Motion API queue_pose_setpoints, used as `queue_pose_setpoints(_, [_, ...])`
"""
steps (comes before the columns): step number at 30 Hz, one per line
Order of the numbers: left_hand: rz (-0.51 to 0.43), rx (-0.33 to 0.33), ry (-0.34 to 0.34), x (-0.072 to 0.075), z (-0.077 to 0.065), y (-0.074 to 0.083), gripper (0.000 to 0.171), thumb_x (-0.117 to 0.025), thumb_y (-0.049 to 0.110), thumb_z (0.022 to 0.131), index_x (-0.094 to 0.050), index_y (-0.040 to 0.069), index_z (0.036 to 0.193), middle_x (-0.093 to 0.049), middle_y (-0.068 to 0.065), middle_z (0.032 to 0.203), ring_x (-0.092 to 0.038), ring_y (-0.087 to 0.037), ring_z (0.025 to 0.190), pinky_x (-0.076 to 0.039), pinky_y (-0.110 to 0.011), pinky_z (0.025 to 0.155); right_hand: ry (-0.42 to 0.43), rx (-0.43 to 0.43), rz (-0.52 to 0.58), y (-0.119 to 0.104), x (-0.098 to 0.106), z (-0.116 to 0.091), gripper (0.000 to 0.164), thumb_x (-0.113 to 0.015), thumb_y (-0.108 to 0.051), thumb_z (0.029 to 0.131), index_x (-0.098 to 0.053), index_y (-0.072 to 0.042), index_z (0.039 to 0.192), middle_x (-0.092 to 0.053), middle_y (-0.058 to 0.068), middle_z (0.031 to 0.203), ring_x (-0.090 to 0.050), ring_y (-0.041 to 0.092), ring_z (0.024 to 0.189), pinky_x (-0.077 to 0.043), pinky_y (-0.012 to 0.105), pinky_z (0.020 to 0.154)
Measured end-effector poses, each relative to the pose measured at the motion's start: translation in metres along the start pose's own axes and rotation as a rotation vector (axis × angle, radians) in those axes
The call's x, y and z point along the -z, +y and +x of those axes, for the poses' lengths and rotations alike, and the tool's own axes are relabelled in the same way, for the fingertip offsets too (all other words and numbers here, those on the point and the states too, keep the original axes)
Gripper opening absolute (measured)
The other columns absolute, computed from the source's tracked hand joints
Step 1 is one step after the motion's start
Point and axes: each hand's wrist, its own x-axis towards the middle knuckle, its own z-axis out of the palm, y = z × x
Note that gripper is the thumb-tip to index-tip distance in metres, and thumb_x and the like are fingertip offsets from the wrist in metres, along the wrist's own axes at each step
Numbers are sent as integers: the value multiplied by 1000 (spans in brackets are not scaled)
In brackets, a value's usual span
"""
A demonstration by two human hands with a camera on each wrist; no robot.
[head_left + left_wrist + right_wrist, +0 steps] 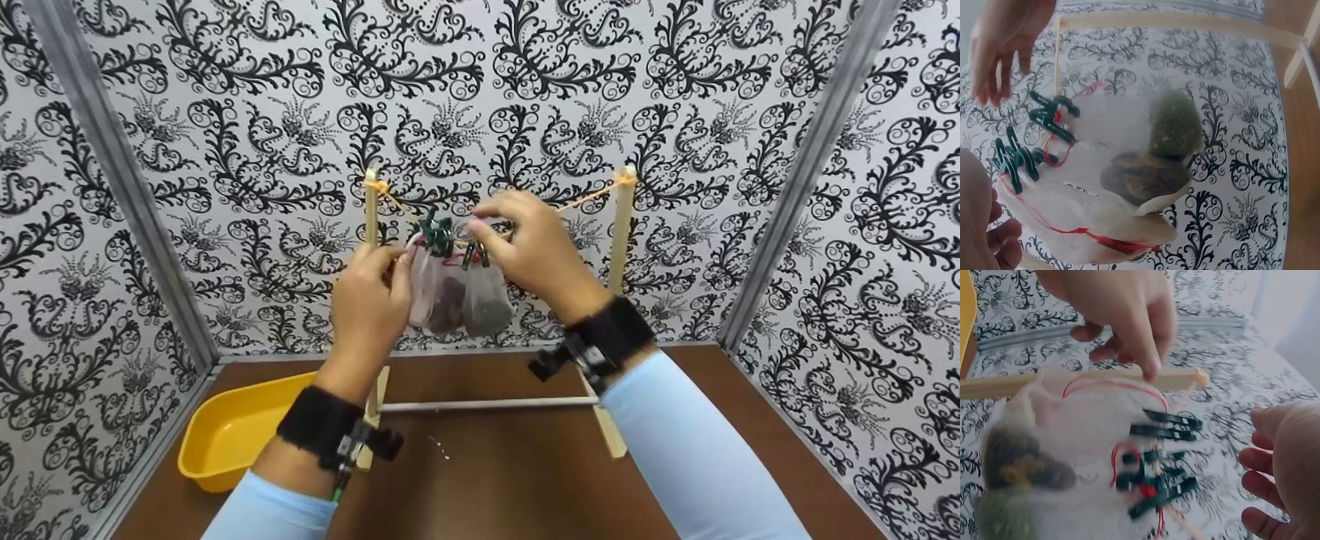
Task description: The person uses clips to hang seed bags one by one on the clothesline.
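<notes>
White mesh drawstring bags (489, 306) with red strings hang from an orange cord (589, 199), held by several dark green clothespins (436, 234). One bag has green contents (1175, 125); another has dark brown contents (1145, 177). My left hand (369, 296) is at the upper left edge of the leftmost bag. Its fingertip overlaps the bag's red-stringed edge in the right wrist view, the other fingers loosely bent. My right hand (536, 247) is beside the clothespins on the right, thumb and fingers apart with nothing between them.
Two wooden posts (622, 232) carry the cord, joined low down by a white rod (487, 405). A yellow basin (196, 442) stands on the brown table (510, 480) at the left. Patterned walls (712, 247) enclose the back and sides.
</notes>
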Motion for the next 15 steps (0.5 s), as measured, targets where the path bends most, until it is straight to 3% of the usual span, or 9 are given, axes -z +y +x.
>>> queue_pose_setpoints(7, [-52, -96, 74, 4, -45, -13, 18, -75, 14, 105, -83, 1, 115, -76, -16, 107, -71, -37, 102, -60, -54, 92, 116, 41, -48, 32, 15, -56, 25, -71, -25, 112, -82, -5, 123, -84, 8, 121, -79, 27, 108, -67, 37, 97])
queue_pose_setpoints(11, [-43, -145, 70, 3, -73, -25, 19, -79, 9, 101, -83, 1, 118, -79, -16, 118, -71, -40, 117, -60, -57, 108, 155, 78, -97, 54, 14, -89, 19, -76, -19, 109, -83, -3, 119, -85, 11, 116, -80, 29, 104, -68, 42, 96])
queue_pose_setpoints(15, [14, -172, 37, 0, -100, -37, 27, -81, 12, 101, -82, 1, 126, -78, -17, 132, -70, -44, 129, -56, -62, 118, 175, 62, -182, 77, 5, -122, 20, -78, -19, 107, -83, -5, 121, -85, 12, 120, -81, 33, 114, -66, 49, 105])
